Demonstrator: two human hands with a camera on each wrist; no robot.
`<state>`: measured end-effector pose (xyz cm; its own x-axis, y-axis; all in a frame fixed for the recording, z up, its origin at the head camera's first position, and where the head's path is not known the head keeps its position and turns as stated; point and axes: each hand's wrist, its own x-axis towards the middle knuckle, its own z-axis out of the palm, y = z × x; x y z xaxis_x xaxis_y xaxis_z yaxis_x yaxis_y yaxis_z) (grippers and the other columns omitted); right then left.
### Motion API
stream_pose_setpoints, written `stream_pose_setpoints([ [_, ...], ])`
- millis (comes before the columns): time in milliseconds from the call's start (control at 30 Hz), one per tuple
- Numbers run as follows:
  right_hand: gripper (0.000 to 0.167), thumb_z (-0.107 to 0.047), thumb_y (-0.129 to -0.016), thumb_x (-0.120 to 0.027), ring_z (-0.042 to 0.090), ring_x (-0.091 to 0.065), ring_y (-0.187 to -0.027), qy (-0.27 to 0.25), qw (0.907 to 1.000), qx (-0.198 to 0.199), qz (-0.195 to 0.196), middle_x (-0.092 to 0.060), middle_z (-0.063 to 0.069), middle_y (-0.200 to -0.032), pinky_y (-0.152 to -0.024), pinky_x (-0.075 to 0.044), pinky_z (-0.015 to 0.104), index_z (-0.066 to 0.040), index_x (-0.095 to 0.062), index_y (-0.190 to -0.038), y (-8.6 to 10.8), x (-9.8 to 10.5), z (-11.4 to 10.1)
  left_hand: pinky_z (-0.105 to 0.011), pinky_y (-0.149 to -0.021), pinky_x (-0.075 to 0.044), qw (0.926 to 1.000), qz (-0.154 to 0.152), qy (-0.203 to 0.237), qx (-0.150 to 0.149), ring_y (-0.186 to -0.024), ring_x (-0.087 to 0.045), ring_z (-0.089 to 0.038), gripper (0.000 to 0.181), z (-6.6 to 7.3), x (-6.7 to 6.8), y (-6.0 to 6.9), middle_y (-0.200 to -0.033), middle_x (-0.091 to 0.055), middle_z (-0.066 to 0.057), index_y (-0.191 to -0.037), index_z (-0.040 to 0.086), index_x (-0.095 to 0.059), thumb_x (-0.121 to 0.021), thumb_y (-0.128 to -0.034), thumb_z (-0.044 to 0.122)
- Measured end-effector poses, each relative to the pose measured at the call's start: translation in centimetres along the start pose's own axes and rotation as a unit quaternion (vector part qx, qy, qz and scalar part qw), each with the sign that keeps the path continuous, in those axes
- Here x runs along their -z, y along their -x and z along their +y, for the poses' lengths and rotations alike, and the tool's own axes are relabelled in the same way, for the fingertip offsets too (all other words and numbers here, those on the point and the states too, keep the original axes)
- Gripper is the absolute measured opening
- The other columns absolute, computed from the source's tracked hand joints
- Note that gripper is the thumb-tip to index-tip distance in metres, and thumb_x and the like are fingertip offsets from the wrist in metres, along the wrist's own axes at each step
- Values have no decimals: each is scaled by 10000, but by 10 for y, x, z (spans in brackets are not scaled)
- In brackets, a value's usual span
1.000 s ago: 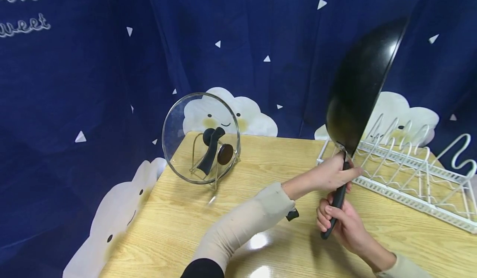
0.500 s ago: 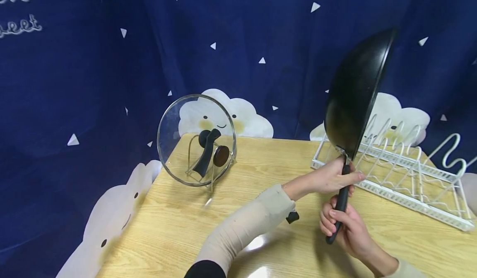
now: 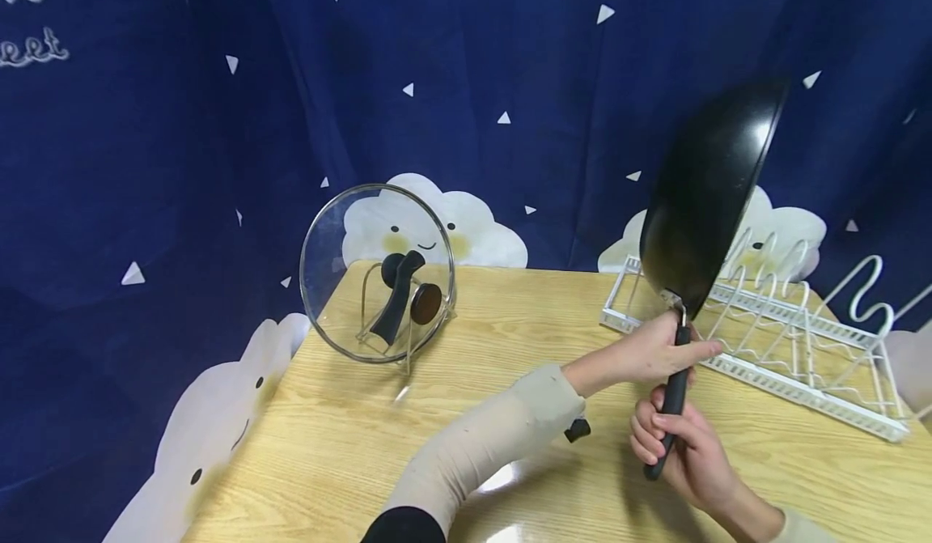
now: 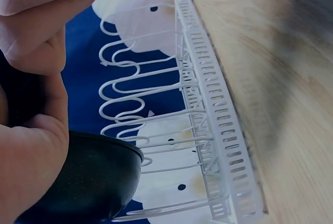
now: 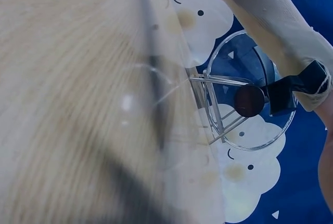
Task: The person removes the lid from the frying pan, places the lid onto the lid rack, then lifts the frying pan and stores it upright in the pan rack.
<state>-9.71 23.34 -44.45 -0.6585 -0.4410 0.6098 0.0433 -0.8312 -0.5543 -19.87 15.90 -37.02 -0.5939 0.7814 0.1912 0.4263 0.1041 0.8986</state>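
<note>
A black wok [image 3: 702, 203] is held up on its side in the head view, its bowl pointing upward and its rim facing right. My left hand [image 3: 655, 353] grips the upper part of its black handle [image 3: 675, 393], close to the metal joint. Lower down, my right hand [image 3: 688, 450] has its fingers curled round the same handle, near its end. The left wrist view shows curled fingers [image 4: 39, 37] and part of the wok [image 4: 99, 177] in front of a white wire rack [image 4: 218, 115]. The right hand is outside the right wrist view.
Behind and right of the wok, the white rack [image 3: 808, 393] stands on the wooden table [image 3: 480, 333]. A glass lid [image 3: 331, 268] with a black handle leans upright in a metal stand at the table's left. A blue curtain [image 3: 466, 57] hangs behind.
The wok dips slightly, then tips a little back to the right; both hands keep their grip. The whole head view shifts a little, so the lid and rack appear further left.
</note>
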Motion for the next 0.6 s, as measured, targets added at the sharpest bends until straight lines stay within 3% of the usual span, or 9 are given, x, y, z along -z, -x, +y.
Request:
stream_pose_setpoints([
  [200, 259, 101, -931, -79, 209, -163, -591, -121, 9999, -49, 68, -169, 86, -763, -568, -231, 283, -24, -298, -989, 6, 1, 0, -181, -522, -462, 9997, -172, -99, -163, -496, -582, -94, 375, -6, -4, -2, -523, -571, -6, -636, 36, -566, -556, -968, 209],
  [467, 315, 70, -966, -45, 188, -151, -571, -227, 9993, -101, 271, -157, 77, -745, -560, -231, 267, -32, -343, -985, 11, 2, 0, -157, -556, -469, 10000, -11, -36, 75, -490, -600, -79, 333, -10, -12, -4, -532, -583, -17, -699, 44, -539, -551, -971, 236],
  [600, 368, 45, -988, -25, 170, -146, -554, -233, 9985, -163, 462, -146, 67, -730, -545, -217, 256, -49, -381, -997, 13, 1, 1, -159, -541, -470, 9994, 128, 14, 333, -470, -606, -70, 280, -11, -17, -5, -533, -571, -22, -746, 52, -504, -564, -962, 218],
])
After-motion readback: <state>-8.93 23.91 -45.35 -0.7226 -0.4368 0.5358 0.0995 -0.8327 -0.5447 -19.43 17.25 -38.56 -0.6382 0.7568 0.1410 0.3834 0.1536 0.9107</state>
